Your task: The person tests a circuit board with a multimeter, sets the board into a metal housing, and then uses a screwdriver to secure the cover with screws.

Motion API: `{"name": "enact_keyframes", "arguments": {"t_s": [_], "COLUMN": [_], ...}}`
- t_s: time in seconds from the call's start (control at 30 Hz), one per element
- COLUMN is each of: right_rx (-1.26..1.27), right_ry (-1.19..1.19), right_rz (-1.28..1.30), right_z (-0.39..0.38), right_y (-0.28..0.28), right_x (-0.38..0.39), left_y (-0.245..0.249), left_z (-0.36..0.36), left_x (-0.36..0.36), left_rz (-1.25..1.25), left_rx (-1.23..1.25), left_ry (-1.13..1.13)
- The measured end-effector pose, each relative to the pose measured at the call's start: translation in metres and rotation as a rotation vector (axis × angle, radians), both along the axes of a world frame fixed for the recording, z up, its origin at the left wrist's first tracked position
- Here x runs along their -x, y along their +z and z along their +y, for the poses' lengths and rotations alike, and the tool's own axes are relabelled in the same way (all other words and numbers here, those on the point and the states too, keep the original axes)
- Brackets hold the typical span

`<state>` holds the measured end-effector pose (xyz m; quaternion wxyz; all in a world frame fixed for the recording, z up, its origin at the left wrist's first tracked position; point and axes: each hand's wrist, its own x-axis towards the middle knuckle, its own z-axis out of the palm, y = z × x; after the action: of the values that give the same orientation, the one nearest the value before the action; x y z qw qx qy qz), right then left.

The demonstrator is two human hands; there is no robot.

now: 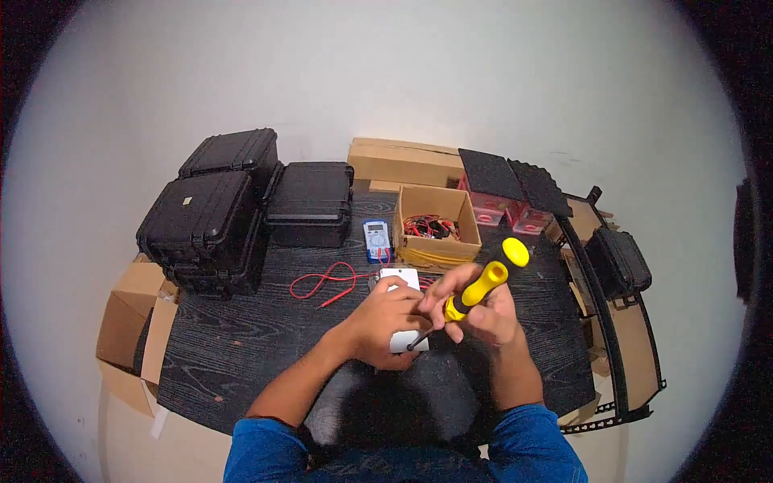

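Note:
My left hand (385, 322) is wrapped over a white box (400, 278), holding it at the near middle of the dark table. In my right hand (483, 314) is a yellow and black screwdriver (485, 283), tilted, its handle end up and to the right. Its dark shaft runs down to the left, and the tip is at the lower end of the white box. Just beyond the box stands a blue multimeter (376, 239) with a white face. A red test lead (341, 266) curls on the table left of the box.
An open cardboard box (411, 251) of leads stands behind my hands. Black cases (193, 217) are stacked at the left, with another open carton (125, 322) beside the table. Red boxes (489, 205) sit at the back right. A black rack (608, 354) stands at the right edge.

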<state>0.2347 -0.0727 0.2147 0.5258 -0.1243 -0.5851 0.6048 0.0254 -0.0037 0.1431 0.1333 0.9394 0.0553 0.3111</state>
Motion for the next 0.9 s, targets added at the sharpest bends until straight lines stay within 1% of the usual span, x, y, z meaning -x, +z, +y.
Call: {"name": "enact_keyframes", "arguments": {"t_s": [0.07,0.1,0.2,0.23,0.33,0.37,0.47,0.5,0.6,0.63,0.73,0.8,0.87,0.9], "right_rx": [-0.016,-0.021,-0.203,-0.215,-0.14,-0.225,-0.095,0.042,-0.048,-0.019,-0.044,-0.078,-0.109,-0.124], "right_ry": [0.019,-0.01,-0.093,-0.101,-0.122,-0.071,0.024,-0.021,0.033,0.044,-0.046,-0.109,-0.179,-0.137], "right_rz": [-0.017,-0.033,-0.05,-0.042,0.033,0.018,0.08,-0.01,0.008,0.018,-0.104,-0.029,-0.005,0.105], "right_z": [-0.001,0.002,0.013,0.015,0.006,0.012,0.007,-0.003,0.003,0.003,0.004,0.005,0.005,0.008], "right_y": [0.001,-0.005,-0.015,-0.018,-0.014,-0.018,-0.012,-0.005,-0.005,-0.005,-0.004,-0.003,-0.008,-0.011], "right_x": [-0.004,-0.009,-0.009,-0.01,-0.003,-0.006,-0.002,-0.007,-0.01,-0.012,-0.014,-0.006,-0.004,0.002], "left_y": [0.001,0.001,0.003,0.003,0.001,0.0,-0.002,-0.003,0.001,0.0,0.0,-0.002,-0.001,-0.001], "left_z": [0.0,-0.001,-0.001,-0.001,0.0,0.0,0.001,0.001,-0.001,-0.001,0.0,0.001,0.001,0.001], "left_x": [0.0,0.0,0.001,0.001,0.0,0.0,0.0,0.0,0.0,-0.001,-0.001,-0.001,-0.001,-0.001], "left_rz": [0.007,0.011,0.002,0.0,-0.007,-0.009,-0.019,-0.023,0.029,0.009,-0.032,-0.036,-0.033,-0.031], "left_rx": [0.016,0.025,0.026,0.013,-0.008,-0.004,0.011,0.017,0.013,0.019,0.017,-0.01,-0.024,-0.03], "left_ry": [0.002,0.002,-0.003,-0.002,-0.002,-0.003,-0.001,0.0,0.014,0.012,0.007,0.005,-0.004,-0.008]}}
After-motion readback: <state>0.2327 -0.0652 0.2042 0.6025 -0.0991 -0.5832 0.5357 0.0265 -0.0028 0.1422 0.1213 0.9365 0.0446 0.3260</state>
